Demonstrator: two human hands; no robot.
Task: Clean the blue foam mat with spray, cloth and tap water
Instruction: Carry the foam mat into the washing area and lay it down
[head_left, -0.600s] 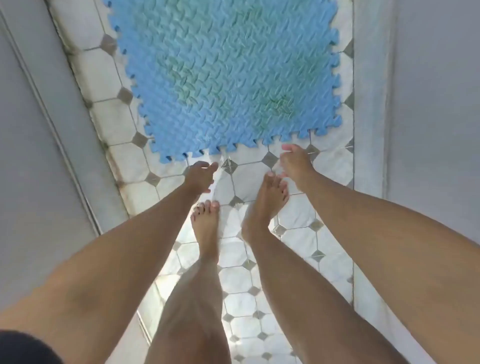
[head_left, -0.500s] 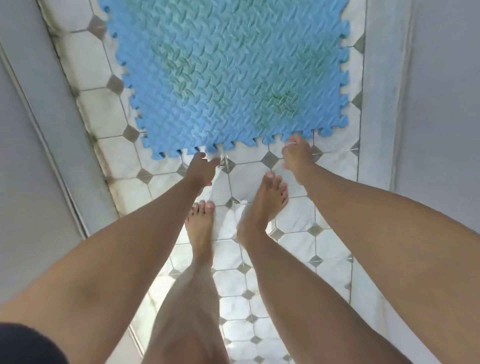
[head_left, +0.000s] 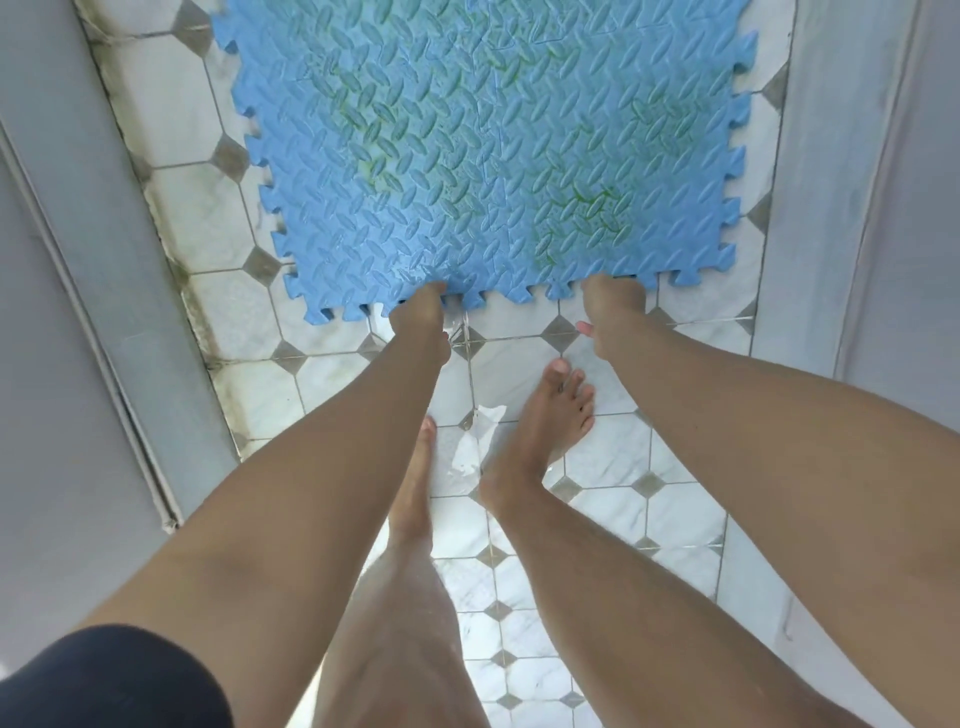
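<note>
The blue foam mat (head_left: 493, 156) lies on the tiled floor ahead of me, its ridged surface wet and marked with green stains. It has jigsaw-toothed edges. My left hand (head_left: 423, 319) is closed on the mat's near edge left of centre, fingertips hidden under the foam. My right hand (head_left: 613, 312) grips the same edge further right, with the thumb showing below. Water drips from the edge beside my left hand. No spray, cloth or tap is in view.
The wet white tiled floor (head_left: 519, 519) forms a narrow strip between a grey wall (head_left: 78, 312) on the left and a grey wall (head_left: 857, 208) on the right. My bare feet (head_left: 550, 421) stand just behind the mat's near edge.
Both hands have moved forward from just short of the mat to its near edge and closed on it. The view has shifted closer to the mat.
</note>
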